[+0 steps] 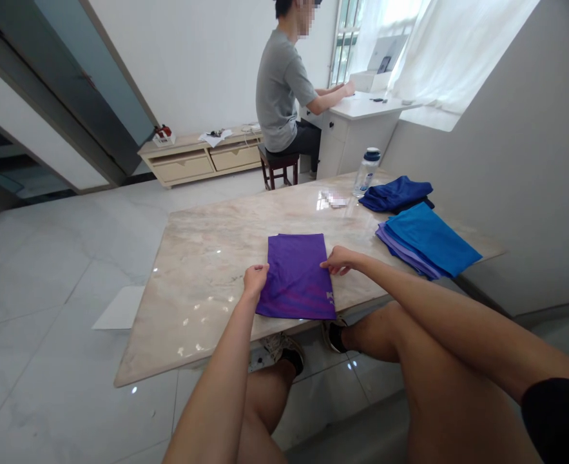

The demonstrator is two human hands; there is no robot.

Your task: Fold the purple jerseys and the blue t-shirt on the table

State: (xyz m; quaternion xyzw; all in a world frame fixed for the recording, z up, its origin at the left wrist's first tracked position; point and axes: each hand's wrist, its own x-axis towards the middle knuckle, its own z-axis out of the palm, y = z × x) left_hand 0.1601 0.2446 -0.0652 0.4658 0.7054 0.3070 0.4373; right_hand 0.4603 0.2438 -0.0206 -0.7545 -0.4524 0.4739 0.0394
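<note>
Left hand (256, 278) curls closed on the left edge of the cloth (298, 277); right hand (339, 260) pinches the right; even tension, flat on the counter (202, 258), should keep it square.

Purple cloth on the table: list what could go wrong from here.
1. The cloth lies at the near edge of the table; a pull toward the body could slide it off.
2. The left hand and right hand are only at its side edges, so lifting may let the folds fall open.
3. The stack sits by the table's right edge; a sweep of the right arm might push it off.
</note>
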